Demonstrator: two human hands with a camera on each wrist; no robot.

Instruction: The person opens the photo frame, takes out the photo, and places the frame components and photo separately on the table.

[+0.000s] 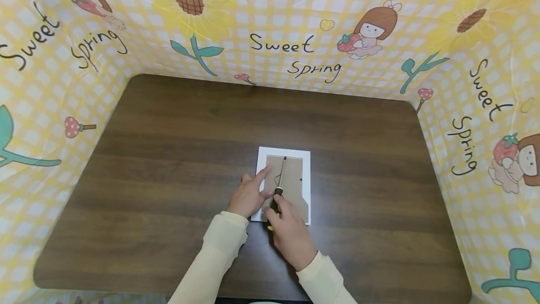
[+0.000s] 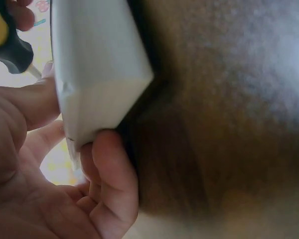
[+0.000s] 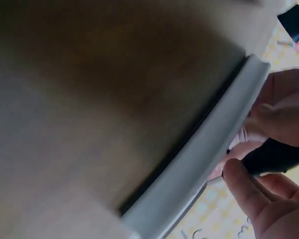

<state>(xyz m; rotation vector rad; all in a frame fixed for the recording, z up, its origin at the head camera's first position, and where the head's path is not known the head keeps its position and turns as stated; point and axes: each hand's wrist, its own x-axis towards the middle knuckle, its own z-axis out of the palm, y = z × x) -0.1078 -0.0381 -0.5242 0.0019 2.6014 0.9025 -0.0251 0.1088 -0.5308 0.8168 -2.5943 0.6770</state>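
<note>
A white picture frame [image 1: 307, 186] lies back up on the table, its brown backing board [image 1: 292, 172] showing. My left hand [image 1: 246, 198] grips the frame's left side; in the left wrist view its fingers [image 2: 112, 169] curl against the white edge [image 2: 99, 59]. With my right hand [image 1: 292, 236] I hold a screwdriver [image 1: 283, 170] by its black and yellow handle. The shaft lies low over the board, its tip at the board's far edge. In the right wrist view the fingers [image 3: 244, 191] pinch the dark handle [image 3: 274, 157] beside the frame.
The dark wooden table [image 1: 190, 130] extends around the frame on all sides. A yellow checked cloth [image 1: 287, 22] with printed flowers and lettering rises along the table's back and sides. A small dark tab [image 1: 301, 179] sits at the board's right edge.
</note>
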